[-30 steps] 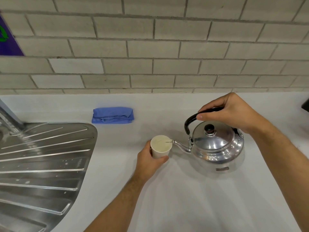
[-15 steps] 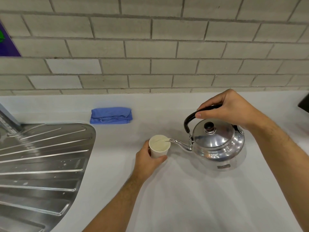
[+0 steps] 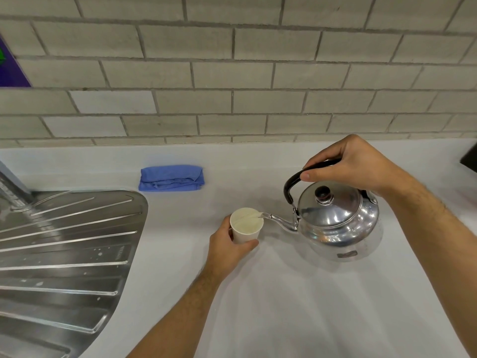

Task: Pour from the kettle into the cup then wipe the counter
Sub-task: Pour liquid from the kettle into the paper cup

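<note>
A shiny steel kettle [image 3: 338, 223] with a black handle and lid knob is tipped to the left, its spout over the rim of a small white paper cup [image 3: 246, 224]. My right hand [image 3: 348, 164] grips the kettle's handle from above. My left hand [image 3: 227, 250] wraps around the cup's near side and holds it on the white counter [image 3: 284, 306]. A folded blue cloth [image 3: 171, 177] lies flat at the back of the counter, to the left of the cup, with neither hand touching it.
A ribbed steel sink drainboard [image 3: 64, 254] fills the left side, with a tap base [image 3: 13, 192] at its far corner. A grey brick wall [image 3: 232, 73] backs the counter. A dark object [image 3: 469, 158] pokes in at the right edge.
The kettle has stayed tipped with its spout at the cup's rim and both hands keep their grips. The view has shifted slightly.
</note>
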### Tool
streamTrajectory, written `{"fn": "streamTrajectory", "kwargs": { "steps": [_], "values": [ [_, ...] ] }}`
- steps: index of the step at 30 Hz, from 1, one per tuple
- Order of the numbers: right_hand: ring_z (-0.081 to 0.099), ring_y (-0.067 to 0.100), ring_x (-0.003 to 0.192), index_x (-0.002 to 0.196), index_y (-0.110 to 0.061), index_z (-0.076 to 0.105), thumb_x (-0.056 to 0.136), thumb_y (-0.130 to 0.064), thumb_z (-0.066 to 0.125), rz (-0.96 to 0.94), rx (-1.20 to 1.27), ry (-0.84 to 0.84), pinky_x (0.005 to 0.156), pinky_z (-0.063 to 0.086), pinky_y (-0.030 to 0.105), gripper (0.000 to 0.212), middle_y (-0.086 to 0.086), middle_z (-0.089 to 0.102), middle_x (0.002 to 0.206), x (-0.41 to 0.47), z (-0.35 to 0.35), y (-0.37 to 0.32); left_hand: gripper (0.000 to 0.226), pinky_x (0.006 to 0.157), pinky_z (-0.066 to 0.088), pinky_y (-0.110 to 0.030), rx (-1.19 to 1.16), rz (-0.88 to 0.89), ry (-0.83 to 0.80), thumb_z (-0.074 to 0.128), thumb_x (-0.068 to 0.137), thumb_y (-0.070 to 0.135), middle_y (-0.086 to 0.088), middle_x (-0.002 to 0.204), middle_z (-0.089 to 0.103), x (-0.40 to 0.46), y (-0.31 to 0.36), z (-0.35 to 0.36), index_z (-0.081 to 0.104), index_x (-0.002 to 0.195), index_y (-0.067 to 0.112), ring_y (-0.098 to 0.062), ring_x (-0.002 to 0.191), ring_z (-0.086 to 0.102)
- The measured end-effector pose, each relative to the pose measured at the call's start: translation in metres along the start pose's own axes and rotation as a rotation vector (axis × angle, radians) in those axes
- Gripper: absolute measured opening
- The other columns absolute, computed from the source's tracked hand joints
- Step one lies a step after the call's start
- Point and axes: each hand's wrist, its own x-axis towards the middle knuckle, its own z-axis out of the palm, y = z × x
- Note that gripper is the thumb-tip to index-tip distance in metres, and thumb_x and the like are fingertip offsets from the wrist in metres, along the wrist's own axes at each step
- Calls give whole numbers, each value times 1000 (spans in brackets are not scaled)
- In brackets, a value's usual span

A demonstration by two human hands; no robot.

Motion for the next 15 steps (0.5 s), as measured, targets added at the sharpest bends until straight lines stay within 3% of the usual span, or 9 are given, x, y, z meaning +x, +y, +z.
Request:
{"fn": "streamTrajectory", "kwargs": {
  "steps": [8,15],
  "values": [
    [71,-2,78,80,-33,82,68,-36,87,-9,-1,-1,75,50,22,13,-17,78,80,3,-1,0,72,69,49,-5,1,11,-3,89,58,21,20,106,67,0,1,0,54,120,37,11,93,61],
    [71,-3,79,80,-33,82,67,-37,87,-4,-16,-11,76,51,22,15,-18,78,80,5,-1,1,73,69,48,-4,8,8,-6,89,59,22,21,107,66,0,2,-1,54,121,37,10,94,62]
  ]
}}
